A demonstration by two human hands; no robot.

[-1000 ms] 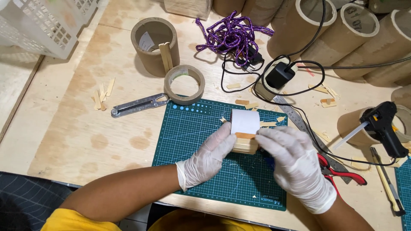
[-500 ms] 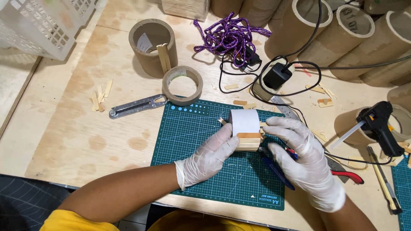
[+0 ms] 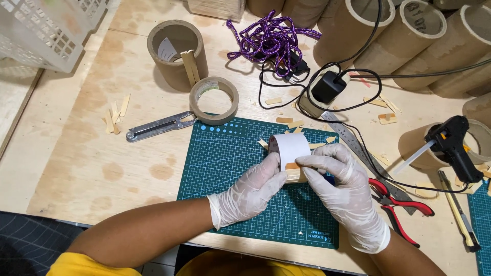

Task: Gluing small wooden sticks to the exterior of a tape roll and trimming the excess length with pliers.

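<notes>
Both my hands wear white gloves and meet over a green cutting mat (image 3: pixel 220 168). Between them is a small wooden piece (image 3: pixel 293 173) with a white paper strip (image 3: pixel 291 147) curling up from it. My left hand (image 3: pixel 250 191) pinches the piece from the left, thumb against the paper. My right hand (image 3: pixel 345 194) grips it from the right, forefinger laid across the top. The lower part of the wooden piece is hidden by my fingers.
A tape roll (image 3: pixel 214 100), a metal utility knife (image 3: pixel 158 126) and a cardboard tube (image 3: pixel 176 51) lie left of the mat. Purple cord (image 3: pixel 273 38), black adapter (image 3: pixel 327 87), steel ruler (image 3: pixel 368 158), red pliers (image 3: pixel 396 207) and glue gun (image 3: pixel 450 145) are right. A white basket (image 3: pixel 46 30) stands far left.
My right hand slid from over the piece to its right side, fingers now closed on it. The paper strip stands more exposed. My left hand stayed put.
</notes>
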